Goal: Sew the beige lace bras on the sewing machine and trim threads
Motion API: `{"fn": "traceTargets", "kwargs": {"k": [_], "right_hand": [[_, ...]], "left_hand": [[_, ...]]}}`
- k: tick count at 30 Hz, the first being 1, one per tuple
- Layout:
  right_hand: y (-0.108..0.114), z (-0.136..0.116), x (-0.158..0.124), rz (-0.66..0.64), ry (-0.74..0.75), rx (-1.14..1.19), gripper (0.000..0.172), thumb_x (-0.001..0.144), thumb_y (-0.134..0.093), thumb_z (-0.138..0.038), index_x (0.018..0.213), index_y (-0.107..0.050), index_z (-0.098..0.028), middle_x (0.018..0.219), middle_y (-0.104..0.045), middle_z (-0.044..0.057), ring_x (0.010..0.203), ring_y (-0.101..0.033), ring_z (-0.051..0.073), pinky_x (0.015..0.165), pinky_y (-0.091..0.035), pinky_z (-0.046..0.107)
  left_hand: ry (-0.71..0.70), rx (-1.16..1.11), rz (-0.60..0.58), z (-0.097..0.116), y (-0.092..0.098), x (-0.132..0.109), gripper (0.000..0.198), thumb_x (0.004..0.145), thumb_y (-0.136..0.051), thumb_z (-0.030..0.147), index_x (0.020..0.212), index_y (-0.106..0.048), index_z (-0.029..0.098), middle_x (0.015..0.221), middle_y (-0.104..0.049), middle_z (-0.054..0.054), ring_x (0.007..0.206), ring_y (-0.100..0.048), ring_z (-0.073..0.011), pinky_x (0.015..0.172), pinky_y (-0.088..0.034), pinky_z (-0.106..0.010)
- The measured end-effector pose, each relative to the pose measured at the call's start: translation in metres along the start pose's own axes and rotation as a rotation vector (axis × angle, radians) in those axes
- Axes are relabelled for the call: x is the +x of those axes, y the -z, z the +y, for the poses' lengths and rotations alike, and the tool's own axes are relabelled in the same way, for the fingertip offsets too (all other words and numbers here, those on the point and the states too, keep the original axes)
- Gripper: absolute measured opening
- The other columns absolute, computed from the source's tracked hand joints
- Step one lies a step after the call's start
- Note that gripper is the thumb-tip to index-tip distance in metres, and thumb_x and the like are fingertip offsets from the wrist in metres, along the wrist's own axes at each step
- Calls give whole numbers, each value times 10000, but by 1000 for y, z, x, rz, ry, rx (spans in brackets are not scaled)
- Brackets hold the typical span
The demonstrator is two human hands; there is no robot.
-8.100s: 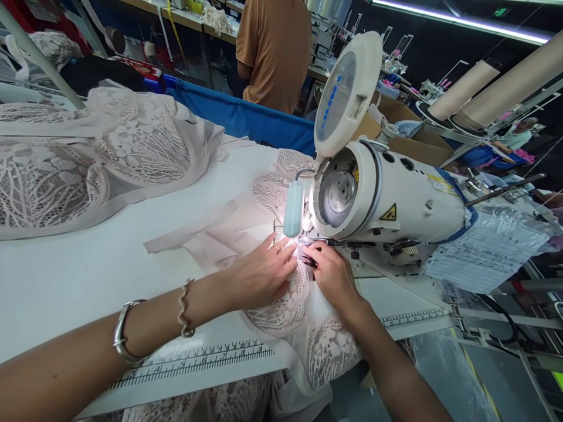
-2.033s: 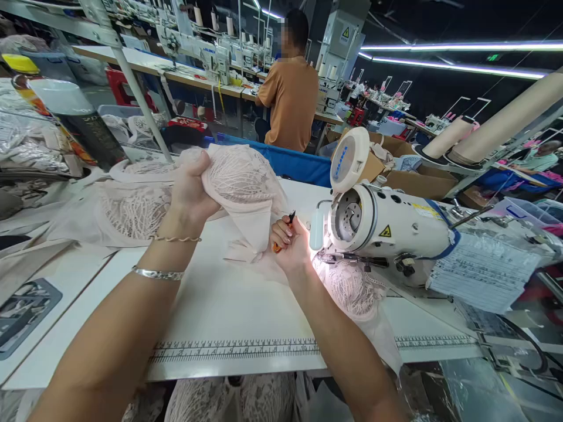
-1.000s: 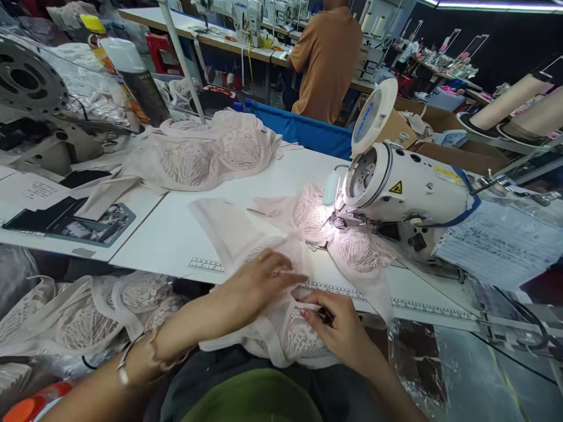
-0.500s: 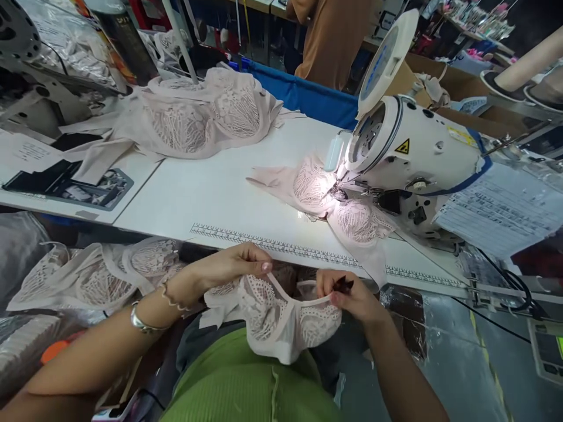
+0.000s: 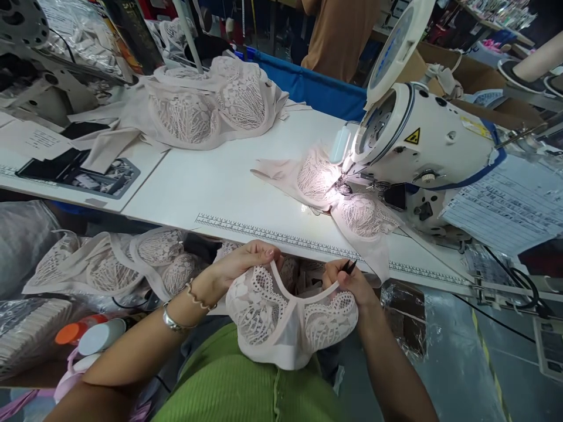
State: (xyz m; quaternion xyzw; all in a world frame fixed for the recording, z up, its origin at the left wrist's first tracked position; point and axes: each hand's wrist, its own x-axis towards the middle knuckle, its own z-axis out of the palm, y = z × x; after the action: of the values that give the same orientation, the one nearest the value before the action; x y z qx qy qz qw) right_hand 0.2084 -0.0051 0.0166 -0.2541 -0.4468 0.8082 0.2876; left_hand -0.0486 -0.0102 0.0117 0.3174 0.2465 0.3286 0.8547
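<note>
A pale pink lace bra hangs stretched between my hands in front of my body, its cups facing up toward me. My left hand pinches the upper edge of the left cup. At the other cup, my right hand is closed on the edge near its outer end. Two dark pointed tips of a small tool, perhaps thread snips, stick out from the right fingers; its body is hidden in the hand. Just beyond, another bra lies under the lit needle area of the sewing machine.
Stacked bras lie at the back left of the white table. A printed ruler runs along its front edge. More bras are heaped below, at the left, near bottles. Another person stands behind a blue cloth barrier.
Both hands have spread slightly apart, and the bra is pulled wider, its cups turned flatter toward me. The head view has shifted a little, so bottles show at lower left.
</note>
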Motion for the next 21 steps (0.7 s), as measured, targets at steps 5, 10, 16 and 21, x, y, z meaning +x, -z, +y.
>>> {"fn": "traceTargets", "kwargs": {"k": [5, 10, 16, 21], "right_hand": [[-3, -6, -1, 0, -24, -35, 618, 740, -795, -656, 515, -417, -222, 439, -434, -59, 379, -323, 75, 404, -235, 224], [-5, -9, -2, 41, -56, -95, 650, 673, -789, -733, 493, -408, -237, 420, -423, -58, 376, -311, 92, 391, -222, 242], [-1, -8, -6, 63, -49, -132, 671, 662, -777, -760, 493, -394, -236, 422, -422, -55, 370, -314, 91, 386, -229, 240], [1, -17, -7, 25, 49, -405, 656, 724, -650, -837, 558, -526, -215, 489, -507, -24, 420, -424, 114, 440, -333, 256]], "left_hand": [[-37, 85, -29, 6, 5, -3, 682, 733, -821, 617, 482, -361, 181, 440, -354, 54, 389, -270, -42, 400, -219, -211], [-14, 21, 11, 4, -1, -1, 685, 679, -851, 625, 479, -368, 183, 424, -347, 59, 366, -259, -40, 375, -196, -209], [-1, 11, 31, 1, -3, 2, 729, 645, -860, 636, 465, -313, 191, 402, -315, 68, 351, -245, -31, 373, -212, -200], [5, 23, 68, -1, -13, 1, 697, 670, -846, 617, 505, -314, 199, 422, -288, 83, 372, -227, -40, 362, -210, -192]]}}
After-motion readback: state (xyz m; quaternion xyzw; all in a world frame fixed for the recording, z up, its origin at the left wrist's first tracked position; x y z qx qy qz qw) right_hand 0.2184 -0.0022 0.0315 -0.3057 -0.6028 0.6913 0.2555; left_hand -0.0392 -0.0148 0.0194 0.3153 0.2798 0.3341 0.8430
